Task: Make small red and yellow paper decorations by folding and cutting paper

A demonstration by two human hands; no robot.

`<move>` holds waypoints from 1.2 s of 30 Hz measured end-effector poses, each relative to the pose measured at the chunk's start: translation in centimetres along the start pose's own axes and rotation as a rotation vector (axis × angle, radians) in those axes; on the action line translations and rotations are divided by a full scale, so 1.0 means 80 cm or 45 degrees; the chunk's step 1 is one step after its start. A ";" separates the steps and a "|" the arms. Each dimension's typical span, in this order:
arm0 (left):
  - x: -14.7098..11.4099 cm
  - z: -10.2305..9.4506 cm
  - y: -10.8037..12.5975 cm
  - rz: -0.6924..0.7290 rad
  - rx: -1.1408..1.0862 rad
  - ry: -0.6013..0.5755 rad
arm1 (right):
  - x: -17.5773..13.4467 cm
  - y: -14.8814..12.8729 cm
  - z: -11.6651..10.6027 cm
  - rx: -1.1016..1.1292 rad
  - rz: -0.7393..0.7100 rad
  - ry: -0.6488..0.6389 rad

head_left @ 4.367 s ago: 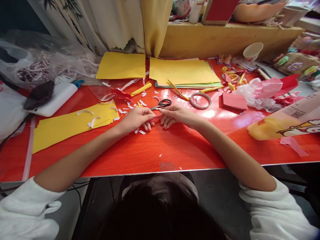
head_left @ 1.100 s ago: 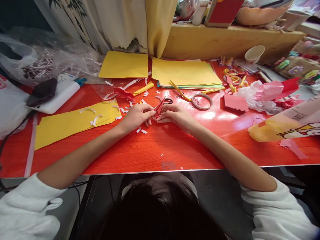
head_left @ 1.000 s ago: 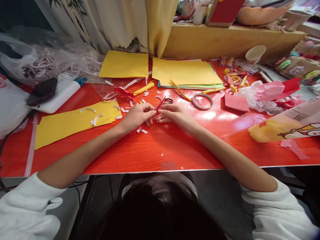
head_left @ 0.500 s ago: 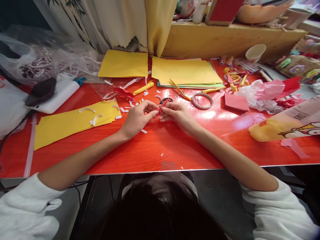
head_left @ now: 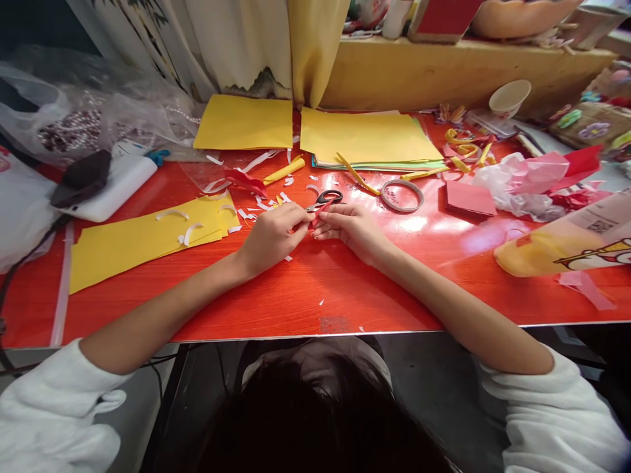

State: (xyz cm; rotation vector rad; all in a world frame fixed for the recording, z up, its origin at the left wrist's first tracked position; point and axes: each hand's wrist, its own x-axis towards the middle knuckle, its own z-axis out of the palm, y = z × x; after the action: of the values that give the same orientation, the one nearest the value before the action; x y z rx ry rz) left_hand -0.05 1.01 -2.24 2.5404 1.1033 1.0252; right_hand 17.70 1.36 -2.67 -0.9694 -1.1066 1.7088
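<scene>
Both the left hand (head_left: 273, 233) and right hand (head_left: 348, 226) pinched a small folded red paper strip (head_left: 315, 215) between their fingertips. Its long axis tilted up and away toward the black-handled scissors (head_left: 325, 198), just beyond.

Bare red tabletop (head_left: 305, 299) lies open near the edge; scissors (head_left: 324, 199), tape ring (head_left: 402, 195) and yellow sheets (head_left: 142, 236) crowd beyond.

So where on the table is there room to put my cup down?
Bare red table lies along the near edge, below both hands. Between the tape ring and the yellow packet too. The far side is crowded.
</scene>
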 end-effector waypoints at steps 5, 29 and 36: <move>0.001 0.002 -0.007 -0.004 0.050 -0.056 | 0.003 0.003 -0.001 -0.008 -0.028 -0.098; 0.020 -0.015 -0.001 -0.690 -0.992 -0.256 | -0.008 -0.014 0.009 -0.578 0.036 -0.380; 0.017 -0.015 0.001 -0.659 -0.958 -0.205 | -0.009 -0.014 0.008 -0.648 0.029 -0.352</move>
State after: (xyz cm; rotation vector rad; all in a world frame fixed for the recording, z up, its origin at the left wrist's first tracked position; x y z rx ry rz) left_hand -0.10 1.80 -0.60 1.6032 0.9960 0.8525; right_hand 17.63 0.77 -1.33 -1.0684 -1.7761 1.6439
